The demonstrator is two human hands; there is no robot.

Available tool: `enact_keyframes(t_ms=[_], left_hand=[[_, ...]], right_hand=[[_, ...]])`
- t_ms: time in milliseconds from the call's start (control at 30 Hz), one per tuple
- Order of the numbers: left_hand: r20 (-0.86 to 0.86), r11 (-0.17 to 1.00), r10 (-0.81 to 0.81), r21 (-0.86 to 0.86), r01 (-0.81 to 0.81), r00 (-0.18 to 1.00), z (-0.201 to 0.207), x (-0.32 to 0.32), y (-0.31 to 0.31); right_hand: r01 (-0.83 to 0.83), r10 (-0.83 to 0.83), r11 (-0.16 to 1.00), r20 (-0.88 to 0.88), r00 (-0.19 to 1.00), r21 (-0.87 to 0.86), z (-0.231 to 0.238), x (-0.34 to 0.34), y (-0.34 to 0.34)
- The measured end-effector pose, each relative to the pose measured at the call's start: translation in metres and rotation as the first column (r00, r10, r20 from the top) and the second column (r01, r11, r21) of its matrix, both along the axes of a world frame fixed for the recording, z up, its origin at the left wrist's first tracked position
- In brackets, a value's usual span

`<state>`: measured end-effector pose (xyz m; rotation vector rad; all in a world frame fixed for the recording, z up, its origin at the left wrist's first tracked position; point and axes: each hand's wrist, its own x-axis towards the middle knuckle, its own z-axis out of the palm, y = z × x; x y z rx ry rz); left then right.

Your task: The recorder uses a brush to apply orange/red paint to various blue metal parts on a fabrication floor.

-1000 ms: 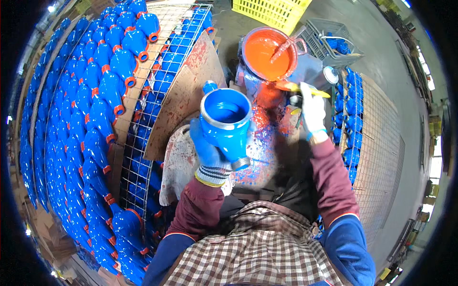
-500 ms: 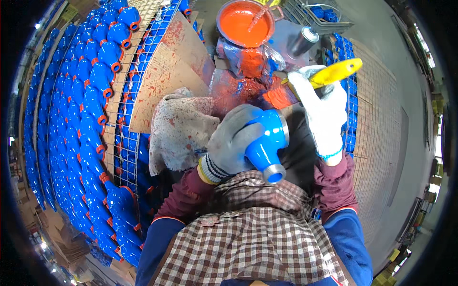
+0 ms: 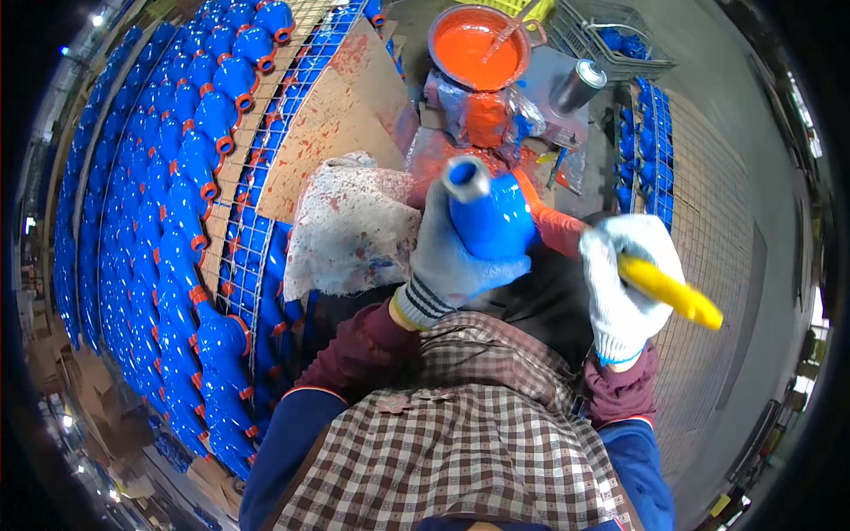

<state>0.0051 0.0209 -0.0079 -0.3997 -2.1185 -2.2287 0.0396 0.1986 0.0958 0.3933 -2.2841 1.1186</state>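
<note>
My left hand (image 3: 443, 257), in a grey-coated knit glove, grips a glossy blue hollow metal fitting (image 3: 498, 221). Its bare-metal neck is tilted up and toward the far side. In a white glove, my right hand (image 3: 633, 274) is closed on a paintbrush (image 3: 668, 288) with a yellow handle. The orange-coated bristles reach left to the fitting's right-hand rim and appear to touch it. Beyond my hands stands a bowl (image 3: 434, 55) of orange-red paint (image 3: 475, 51) with a coated stick leaning in it.
Many blue fittings (image 3: 219, 117) with orange rims stand in rows on wire-mesh racks at left. A paint-spotted cloth (image 3: 354, 221) and a splattered board (image 3: 332, 119) lie nearby. A metal can (image 3: 580, 86), a grey crate (image 3: 651, 68) and another mesh rack (image 3: 695, 177) are at right.
My left hand has turned the fitting so its neck points away instead of toward me. My right hand has moved down and right, bringing the bristles to the fitting's rim.
</note>
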Motion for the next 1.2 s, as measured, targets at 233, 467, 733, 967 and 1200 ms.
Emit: enact_keyframes(t_ms=[233, 467, 733, 967, 1200], left_hand=[[0.293, 0.673, -0.365, 0.739, 0.032, 0.884, -0.005, -0.006, -0.004], [0.22, 0.332, -0.697, 0.943, 0.035, 0.682, 0.016, 0.0, -0.007], [0.136, -0.006, -0.896, 0.948, -0.317, 0.423, 0.019, 0.005, -0.006], [0.382, 0.331, -0.74, 0.923, -0.196, 0.554, 0.033, 0.002, -0.015], [-0.123, 0.846, -0.223, -0.518, 0.129, 0.967, 0.013, -0.007, -0.027]], right_hand=[[-0.166, 0.169, 0.985, -0.054, 0.984, 0.052, -0.003, 0.01, 0.008], [-0.261, 0.249, 0.942, -0.081, 0.965, -0.211, -0.019, -0.005, 0.016], [-0.138, 0.255, 0.769, 0.101, 0.962, -0.625, -0.052, -0.03, 0.03], [-0.021, 0.348, 0.401, 0.131, 0.928, -0.916, -0.057, -0.035, 0.03], [0.116, -0.066, 0.982, 0.297, 0.953, -0.152, -0.012, -0.07, 0.022]])
